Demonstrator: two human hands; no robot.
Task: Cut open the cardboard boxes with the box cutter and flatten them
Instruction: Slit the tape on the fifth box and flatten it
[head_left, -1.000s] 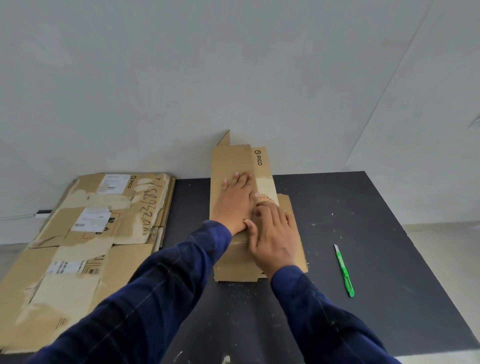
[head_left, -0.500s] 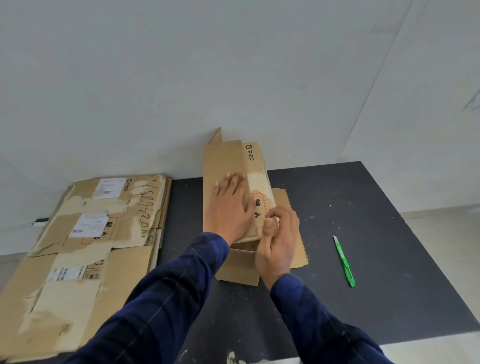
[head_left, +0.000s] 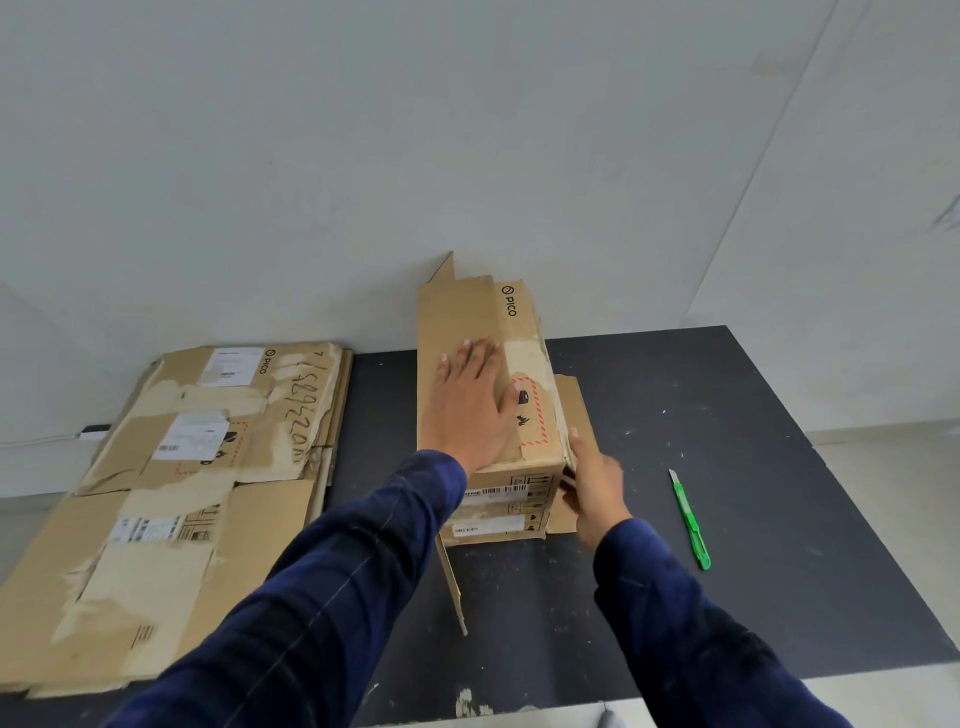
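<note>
A brown PICO cardboard box stands on the dark table, partly raised into box shape, with loose flaps at its near and far ends. My left hand lies flat on its top panel, fingers spread. My right hand is at the box's near right corner with fingers fairly straight against the side; the image is blurred there. A green box cutter lies on the table to the right, apart from both hands.
A pile of flattened cardboard boxes covers the table's left side. The black table ends at a near edge and a right edge, with a pale wall close behind.
The box was pressed flat under both hands, then rose back into a box shape. My right hand left the top panel and moved to the near right corner.
</note>
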